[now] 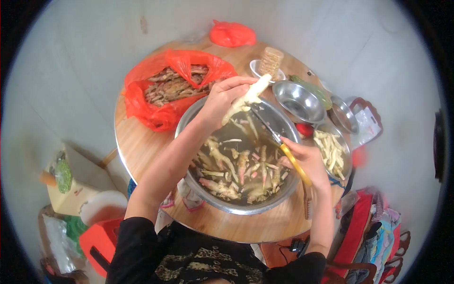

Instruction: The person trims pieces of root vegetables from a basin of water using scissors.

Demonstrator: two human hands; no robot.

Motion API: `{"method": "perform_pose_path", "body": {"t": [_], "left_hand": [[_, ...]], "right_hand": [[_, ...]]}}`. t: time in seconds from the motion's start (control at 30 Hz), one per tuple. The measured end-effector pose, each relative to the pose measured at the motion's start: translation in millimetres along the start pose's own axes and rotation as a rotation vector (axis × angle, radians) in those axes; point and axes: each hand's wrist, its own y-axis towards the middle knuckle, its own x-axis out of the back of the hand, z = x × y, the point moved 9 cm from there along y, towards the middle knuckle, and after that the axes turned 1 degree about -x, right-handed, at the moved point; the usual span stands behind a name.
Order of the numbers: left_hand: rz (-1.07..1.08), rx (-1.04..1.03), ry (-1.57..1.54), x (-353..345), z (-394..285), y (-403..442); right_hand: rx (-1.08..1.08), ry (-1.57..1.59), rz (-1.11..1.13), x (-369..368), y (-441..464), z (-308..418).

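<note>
My left hand (227, 97) grips a pale, knobbly ginger root (247, 100) above the far side of a large metal basin (236, 208). My right hand (305, 161) is closed around a yellow-handled knife (295, 163), its dark narrow blade pointing up and left, close to the underside of the root. I cannot tell whether the blade touches it. In the basin's water lie several pale ginger pieces (218, 156), some with pink tips, among small cut scraps.
A red plastic bag (142, 106) of brown, unpeeled roots stands left of the basin. To the right are a metal bowl (299, 102) and another bowl holding pale pieces (331, 150). A brown comb-like object (308, 203) lies near the round wooden table's (255, 232) front edge.
</note>
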Motion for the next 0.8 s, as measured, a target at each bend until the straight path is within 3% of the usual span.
{"method": "perform_pose_path", "body": {"t": [0.17, 0.23, 0.37, 0.5, 0.53, 0.6, 0.63, 0.67, 0.73, 0.8], "left_hand": [[0.025, 0.031, 0.011, -4, 8, 2], [0.028, 0.023, 0.033, -2, 12, 3], [-0.126, -0.037, 0.064, 11, 10, 4], [-0.228, -0.001, 0.115, 22, 9, 4], [-0.224, -0.001, 0.115, 23, 8, 5], [0.003, 0.199, -0.216, 8, 25, 8], [0.01, 0.203, -0.215, 9, 26, 9], [0.073, 0.238, -0.286, 5, 29, 8], [0.135, 0.279, -0.351, 4, 37, 8], [0.117, 0.278, -0.282, 9, 44, 11]], "right_hand": [[-0.031, -0.104, 0.05, -5, -3, -8], [0.133, -0.177, -0.166, -6, -7, 2], [0.345, -0.361, -0.341, -13, -7, 4], [0.267, -0.171, -0.431, 7, -7, 7], [0.268, -0.172, -0.435, 6, -10, 15], [0.15, -0.205, -0.346, 0, -6, 13], [0.396, -0.288, -0.351, 3, -4, 20], [0.396, -0.286, -0.354, 9, -4, 21], [0.087, 0.087, -0.161, 7, 8, -8], [-0.008, 0.056, -0.123, 9, 7, -7]]}}
